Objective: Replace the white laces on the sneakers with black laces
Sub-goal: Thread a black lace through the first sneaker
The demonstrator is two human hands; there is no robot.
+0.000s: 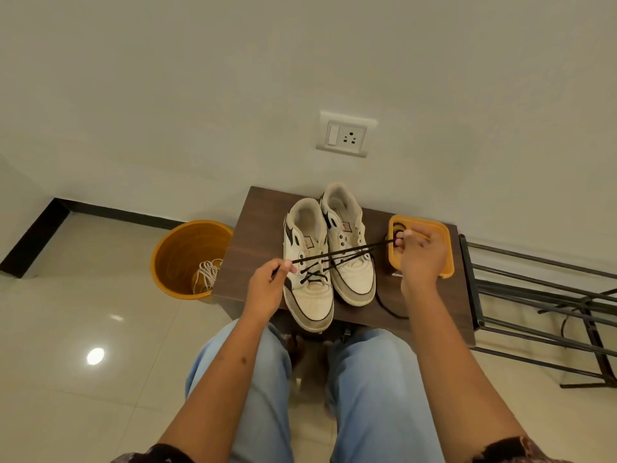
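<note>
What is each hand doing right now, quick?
Left hand: grip pinching one end of the black lace threaded through the left sneaker.
Right hand: grip pinching the lace's other end, above the orange container.

The small table (260,228) has a dark wood-grain top with a matt finish. The two sneakers (329,248) look like smooth white leather or leather-like material, with greyish, rougher toe bands that resemble suede (scuffed and dull rather than shiny). The black lace (347,257) looks like matt woven cord, as do the white laces (207,274) lying in the orange bucket (180,259), which is smooth plastic with a slight sheen. The orange container (447,259) is similar plastic. The floor tiles (83,329) are glossy, mirroring a light. The rack (534,295) is dark painted metal; the trousers (377,389) are soft light-blue cloth.
</note>
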